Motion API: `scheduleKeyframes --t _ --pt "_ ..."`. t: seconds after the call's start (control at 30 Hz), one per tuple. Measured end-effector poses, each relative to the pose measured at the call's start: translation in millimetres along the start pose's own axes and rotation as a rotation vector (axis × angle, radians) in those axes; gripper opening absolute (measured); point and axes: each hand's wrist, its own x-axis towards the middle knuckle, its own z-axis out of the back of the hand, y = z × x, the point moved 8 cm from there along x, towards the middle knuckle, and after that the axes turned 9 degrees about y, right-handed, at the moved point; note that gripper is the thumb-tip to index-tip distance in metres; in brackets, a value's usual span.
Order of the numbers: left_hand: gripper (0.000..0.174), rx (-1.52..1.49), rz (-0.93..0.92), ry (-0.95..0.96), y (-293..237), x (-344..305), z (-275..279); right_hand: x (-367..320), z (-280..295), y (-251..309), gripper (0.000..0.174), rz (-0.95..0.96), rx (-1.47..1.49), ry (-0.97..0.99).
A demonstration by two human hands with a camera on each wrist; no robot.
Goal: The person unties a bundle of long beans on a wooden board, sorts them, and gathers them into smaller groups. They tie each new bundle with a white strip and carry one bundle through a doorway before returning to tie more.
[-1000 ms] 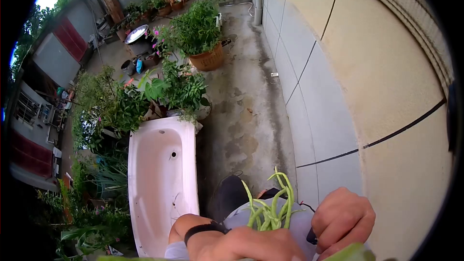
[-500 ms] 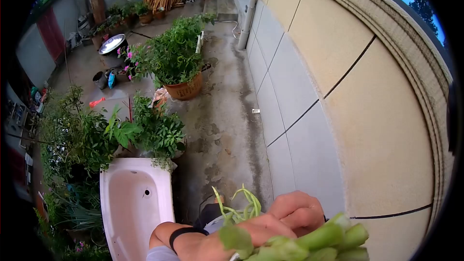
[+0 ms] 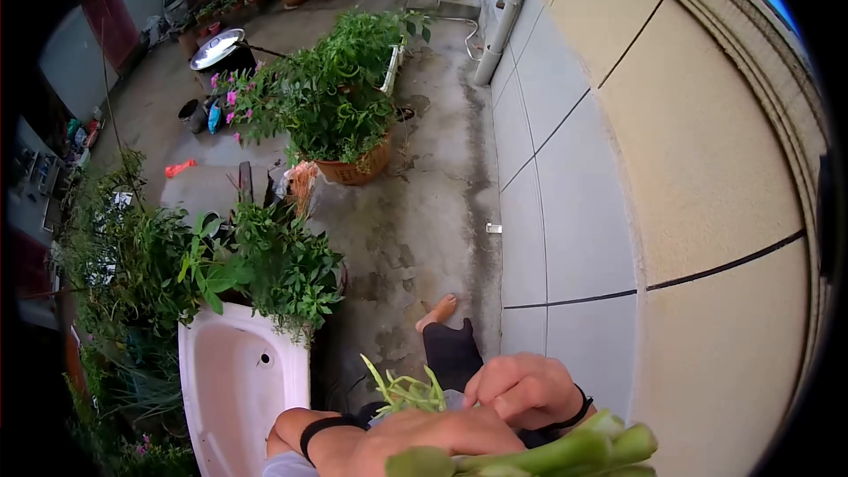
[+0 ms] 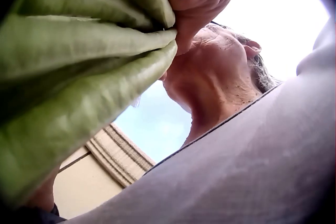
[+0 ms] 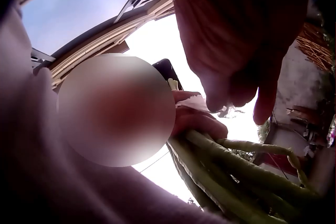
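Observation:
My left hand (image 3: 442,435) grips a bunch of long green beans (image 3: 411,391). Their thin ends stick out past the hand, and the thick-looking near ends (image 3: 596,449) show at the bottom of the head view. Close up, the beans (image 4: 89,50) fill the left side of the left wrist view. Right beside the left hand is my right hand (image 3: 528,389), its fingers curled and fingertips together. In the right wrist view, the right fingers pinch a thin whitish strip (image 5: 195,102) against the left hand's fingers (image 5: 202,124). Part of the strip is hidden behind the hands.
A pale pink bathtub (image 3: 305,393) stands at the left, with leafy plants (image 3: 291,265) behind it. Farther off is a potted bush (image 3: 353,163) on the concrete path (image 3: 424,238). A tiled wall (image 3: 583,230) runs close along the right. A bare foot (image 3: 437,311) shows ahead.
The right hand has come left, up against the left hand. The beans' thick-looking near ends have come into the head view. The view has shifted, and the foot now shows fully.

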Motion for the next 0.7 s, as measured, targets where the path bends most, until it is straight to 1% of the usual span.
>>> scheduleKeyframes --t 0.1,0.2,0.37,0.43,0.47,0.5,0.53,0.57,0.67,0.7 --pt "0.039 0.023 0.032 -0.012 -12.7 52.7 60.2 18.1 74.9 -19.3 0.018 0.019 -0.011 -0.003" --pt "0.038 0.057 0.075 0.014 -32.8 110.7 114.0 39.9 153.5 -23.8 0.016 0.068 -0.025 0.026" --pt "0.037 0.140 0.136 0.002 -68.2 178.9 197.2 62.9 252.6 -41.0 0.009 0.013 0.030 0.016" --pt "0.036 0.254 0.170 -0.025 -81.8 205.2 232.7 68.8 291.9 -46.5 0.006 -0.024 0.068 -0.032" --pt "0.036 0.362 0.113 -0.048 -94.6 224.2 251.6 73.8 313.5 -50.7 0.007 -0.012 0.059 -0.051" --pt "0.034 0.530 -0.019 -0.100 -106.4 250.8 265.2 79.4 335.1 -56.9 0.009 0.002 0.053 -0.067" --pt "0.033 0.603 -0.114 -0.107 -112.3 272.7 279.6 85.6 356.7 -64.0 0.011 0.019 0.050 -0.082" --pt "0.031 0.678 -0.209 -0.120 -118.0 293.7 293.7 94.0 378.2 -69.7 0.014 0.036 -0.026 -0.078" --pt "0.032 0.630 -0.386 -0.003 -108.5 348.7 368.0 127.6 445.9 -94.8 0.022 0.089 -0.242 -0.068" --pt "0.032 0.605 -0.412 0.068 -110.6 358.6 391.7 139.3 468.9 -107.6 0.026 0.092 -0.268 -0.075"
